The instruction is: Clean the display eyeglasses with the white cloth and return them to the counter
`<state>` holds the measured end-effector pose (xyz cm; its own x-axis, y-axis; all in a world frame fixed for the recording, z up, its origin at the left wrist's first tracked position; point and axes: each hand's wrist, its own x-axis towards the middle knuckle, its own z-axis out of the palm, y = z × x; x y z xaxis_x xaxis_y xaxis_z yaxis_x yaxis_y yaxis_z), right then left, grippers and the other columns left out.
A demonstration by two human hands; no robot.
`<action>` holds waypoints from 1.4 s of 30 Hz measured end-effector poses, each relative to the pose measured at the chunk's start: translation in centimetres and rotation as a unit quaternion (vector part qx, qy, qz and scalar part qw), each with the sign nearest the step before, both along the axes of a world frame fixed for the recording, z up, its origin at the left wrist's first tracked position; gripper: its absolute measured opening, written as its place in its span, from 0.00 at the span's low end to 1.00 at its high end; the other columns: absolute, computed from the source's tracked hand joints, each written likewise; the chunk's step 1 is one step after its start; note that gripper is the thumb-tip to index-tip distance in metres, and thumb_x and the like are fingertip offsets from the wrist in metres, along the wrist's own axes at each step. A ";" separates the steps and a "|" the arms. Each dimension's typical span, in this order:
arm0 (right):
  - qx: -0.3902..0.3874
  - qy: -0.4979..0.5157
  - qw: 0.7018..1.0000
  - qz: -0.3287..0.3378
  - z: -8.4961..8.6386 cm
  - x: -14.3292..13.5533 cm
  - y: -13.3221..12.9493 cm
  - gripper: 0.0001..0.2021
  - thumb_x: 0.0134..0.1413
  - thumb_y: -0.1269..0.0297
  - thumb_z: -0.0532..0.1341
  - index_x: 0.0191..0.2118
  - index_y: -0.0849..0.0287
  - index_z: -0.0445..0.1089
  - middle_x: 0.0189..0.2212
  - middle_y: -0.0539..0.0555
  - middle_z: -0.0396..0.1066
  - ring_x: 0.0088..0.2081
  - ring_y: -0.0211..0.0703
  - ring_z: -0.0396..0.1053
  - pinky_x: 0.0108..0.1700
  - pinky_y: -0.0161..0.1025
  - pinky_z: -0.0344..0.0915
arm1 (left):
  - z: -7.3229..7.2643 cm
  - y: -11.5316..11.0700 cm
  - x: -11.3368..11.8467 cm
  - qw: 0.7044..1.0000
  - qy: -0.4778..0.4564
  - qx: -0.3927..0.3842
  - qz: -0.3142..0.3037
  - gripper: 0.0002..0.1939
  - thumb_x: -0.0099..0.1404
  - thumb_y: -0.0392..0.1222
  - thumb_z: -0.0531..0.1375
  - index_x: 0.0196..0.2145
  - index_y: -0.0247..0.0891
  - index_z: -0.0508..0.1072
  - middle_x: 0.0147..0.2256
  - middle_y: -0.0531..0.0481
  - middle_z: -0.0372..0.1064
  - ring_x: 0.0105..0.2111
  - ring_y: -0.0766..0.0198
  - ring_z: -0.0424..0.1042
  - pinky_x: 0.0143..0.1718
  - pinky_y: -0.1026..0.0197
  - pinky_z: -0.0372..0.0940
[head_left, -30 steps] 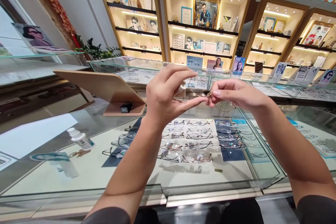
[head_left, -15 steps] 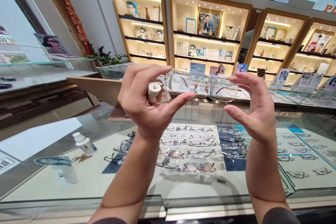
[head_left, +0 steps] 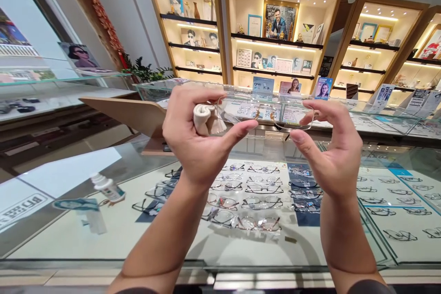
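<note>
At the far left of the glass counter (head_left: pixel 69 239) a small white bottle (head_left: pixel 107 188) lies tipped on its side, well apart from both hands. Moving right, the left hand (head_left: pixel 196 140) is raised above the counter, thumb and forefinger pinched on the left lens edge of a pair of thin-rimmed glasses (head_left: pixel 268 117), with a wadded pale cloth (head_left: pixel 204 118) tucked against the palm under the curled fingers. The glasses are held in the air between the two hands, their long axis running left to right and roughly level, lenses facing the camera; the gold bridge sits about midway between the hands. On the right, the right hand (head_left: pixel 332 156) grips the other lens edge between thumb below and forefinger above, the other fingers loosely bent. So each hand grasps one end of the frame, and neither is clearly nearer to its middle; the cloth lies just beside the left lens, so the left hand has the shorter way to wipe it. Below the hands, under the glass, rows of display frames (head_left: pixel 255 193) lie on trays. Behind stand lit shelves (head_left: pixel 275 46) with pictures.
</note>
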<state>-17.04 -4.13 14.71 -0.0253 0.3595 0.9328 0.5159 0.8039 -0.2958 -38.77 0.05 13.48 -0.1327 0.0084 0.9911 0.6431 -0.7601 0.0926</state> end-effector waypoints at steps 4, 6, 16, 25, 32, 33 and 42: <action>0.002 -0.002 1.000 -0.004 0.3 0.3 -0.1 0.17 0.62 0.53 0.70 0.53 0.51 0.75 0.44 0.52 0.75 0.45 0.46 0.74 0.57 0.52 0.71 | -0.3 -0.1 0.2 1.000 0.007 -0.028 -0.010 0.28 0.65 0.67 0.66 0.53 0.48 0.74 0.46 0.45 0.75 0.53 0.48 0.73 0.52 0.45 0.70; -0.002 -0.001 1.000 -0.004 0.4 0.5 0.0 0.16 0.63 0.53 0.69 0.53 0.51 0.75 0.46 0.53 0.75 0.46 0.47 0.74 0.56 0.52 0.72 | -0.2 -0.2 0.3 0.999 0.008 -0.037 -0.014 0.28 0.65 0.67 0.66 0.53 0.47 0.75 0.46 0.45 0.75 0.53 0.48 0.73 0.52 0.46 0.70; -0.008 0.003 1.000 -0.020 0.6 0.8 0.7 0.14 0.63 0.55 0.69 0.53 0.46 0.74 0.50 0.53 0.78 0.48 0.50 0.77 0.55 0.55 0.73 | 0.2 0.7 0.0 0.991 -0.035 -0.024 -0.129 0.26 0.58 0.66 0.72 0.48 0.48 0.81 0.45 0.47 0.76 0.53 0.45 0.73 0.58 0.44 0.70; -0.027 0.009 0.999 -0.030 0.1 0.7 1.0 0.15 0.65 0.54 0.67 0.54 0.47 0.72 0.48 0.53 0.78 0.49 0.49 0.76 0.51 0.51 0.73 | -0.4 1.0 0.7 0.989 -0.062 -0.010 -0.137 0.26 0.59 0.61 0.73 0.51 0.51 0.80 0.47 0.47 0.76 0.54 0.47 0.73 0.58 0.44 0.69; -0.035 0.027 0.999 -0.018 0.2 0.6 1.0 0.15 0.64 0.53 0.67 0.54 0.46 0.73 0.49 0.53 0.77 0.50 0.50 0.76 0.51 0.52 0.73 | -0.6 1.5 1.0 0.988 -0.077 0.012 -0.135 0.26 0.58 0.61 0.74 0.49 0.48 0.79 0.45 0.47 0.76 0.51 0.49 0.75 0.56 0.46 0.70; -0.037 0.027 0.999 -0.016 0.2 0.6 1.0 0.15 0.64 0.53 0.67 0.54 0.45 0.73 0.50 0.53 0.77 0.50 0.50 0.76 0.51 0.52 0.73 | -0.5 1.5 1.0 0.988 -0.076 0.017 -0.130 0.25 0.58 0.60 0.74 0.48 0.48 0.79 0.44 0.48 0.75 0.50 0.49 0.75 0.55 0.46 0.70; -0.055 0.013 0.996 -0.062 0.3 1.0 1.6 0.16 0.63 0.51 0.68 0.55 0.45 0.75 0.53 0.54 0.76 0.49 0.49 0.75 0.49 0.52 0.74 | -0.7 2.0 1.1 0.991 -0.074 0.015 -0.109 0.27 0.57 0.62 0.74 0.49 0.47 0.78 0.45 0.45 0.72 0.53 0.47 0.72 0.57 0.43 0.69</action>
